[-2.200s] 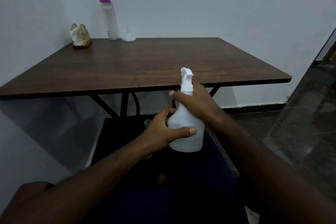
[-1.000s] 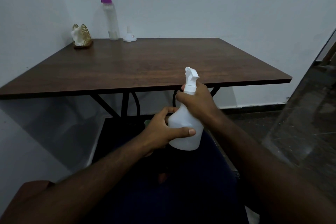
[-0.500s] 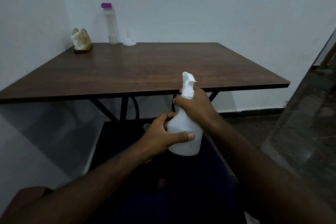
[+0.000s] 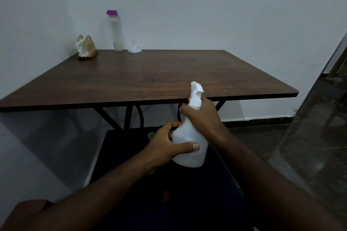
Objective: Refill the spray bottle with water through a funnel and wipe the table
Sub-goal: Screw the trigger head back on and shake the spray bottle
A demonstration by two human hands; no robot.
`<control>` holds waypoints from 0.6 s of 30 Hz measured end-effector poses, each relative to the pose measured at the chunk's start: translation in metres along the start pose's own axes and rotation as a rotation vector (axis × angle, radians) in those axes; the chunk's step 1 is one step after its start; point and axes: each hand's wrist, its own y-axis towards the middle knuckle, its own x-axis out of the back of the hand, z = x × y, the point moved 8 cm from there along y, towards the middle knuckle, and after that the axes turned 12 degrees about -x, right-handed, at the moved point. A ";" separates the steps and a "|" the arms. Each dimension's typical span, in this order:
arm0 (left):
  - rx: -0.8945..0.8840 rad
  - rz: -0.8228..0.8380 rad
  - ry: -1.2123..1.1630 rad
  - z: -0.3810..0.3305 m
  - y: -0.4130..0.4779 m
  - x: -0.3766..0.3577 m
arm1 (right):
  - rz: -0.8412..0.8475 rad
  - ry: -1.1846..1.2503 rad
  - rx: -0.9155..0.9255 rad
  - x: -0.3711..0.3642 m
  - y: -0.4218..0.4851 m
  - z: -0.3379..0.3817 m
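Below the worktop's [image 4: 159, 77] near edge, the white spray bottle [image 4: 189, 157] is held nearly upright in the air. Its body is gripped by the left hand [image 4: 161, 148], and its neck is clasped by the right hand [image 4: 203, 118]. Along the far edge, towards the left corner, a funnel [image 4: 133, 48], a purple-capped bottle [image 4: 116, 32] and a napkin holder [image 4: 86, 47] are seen.

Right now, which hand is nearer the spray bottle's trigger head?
Right. The right hand grips the neck just below the trigger head; the left hand holds the body of the spray bottle lower down.
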 end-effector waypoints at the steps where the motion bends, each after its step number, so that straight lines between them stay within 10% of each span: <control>1: 0.001 0.001 0.003 0.000 0.000 0.000 | -0.002 0.000 -0.003 0.000 0.000 0.000; 18: -0.045 -0.010 0.022 -0.010 0.002 0.006 | 0.005 -0.001 0.042 -0.002 0.000 0.012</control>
